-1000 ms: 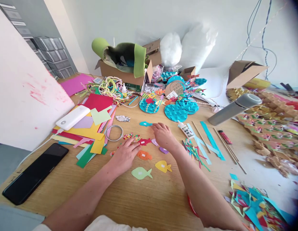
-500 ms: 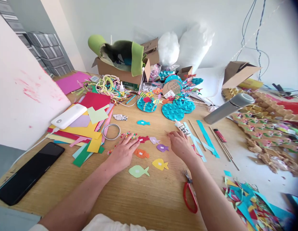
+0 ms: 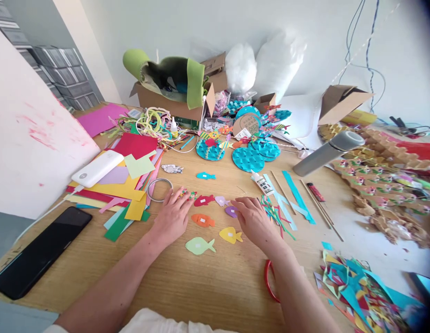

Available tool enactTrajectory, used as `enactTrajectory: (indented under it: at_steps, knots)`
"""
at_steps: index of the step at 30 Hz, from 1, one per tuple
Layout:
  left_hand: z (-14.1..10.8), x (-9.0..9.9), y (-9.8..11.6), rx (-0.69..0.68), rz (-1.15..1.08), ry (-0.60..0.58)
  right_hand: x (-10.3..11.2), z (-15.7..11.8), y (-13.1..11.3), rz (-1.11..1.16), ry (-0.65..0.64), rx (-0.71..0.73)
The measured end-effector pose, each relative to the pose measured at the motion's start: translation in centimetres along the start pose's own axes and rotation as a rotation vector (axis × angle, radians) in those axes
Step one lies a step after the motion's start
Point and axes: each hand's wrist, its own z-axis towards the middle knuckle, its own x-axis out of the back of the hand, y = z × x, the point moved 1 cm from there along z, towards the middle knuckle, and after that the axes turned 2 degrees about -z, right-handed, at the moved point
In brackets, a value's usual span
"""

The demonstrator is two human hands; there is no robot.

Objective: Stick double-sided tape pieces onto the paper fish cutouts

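Note:
My left hand lies palm down, fingers spread, over small multicoloured paper scraps and beside the red paper fish. My right hand holds nothing, its fingers stretched left over the purple paper fish and touching or nearly touching the lilac fish. Orange, yellow and light green fish lie nearer me, a blue one farther off. Most carry a small white square. A thin pick rests beyond my right hand.
A glue bottle, paper strips and sticks lie right. Red-handled scissors are partly under my right forearm. A tape roll, coloured paper and phone are left; a grey flask lies back right.
My right hand has let go of the thin pick and moved left and nearer me, over the purple fish. My left hand has shifted slightly left, away from the red fish.

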Motion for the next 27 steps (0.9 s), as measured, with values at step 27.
enactTrajectory:
  at_steps: [27]
  knots:
    - [0.3, -1.2, 0.6, -0.101, 0.009, -0.107, -0.7, 3.7, 1.2, -0.167, -0.058, -0.025]
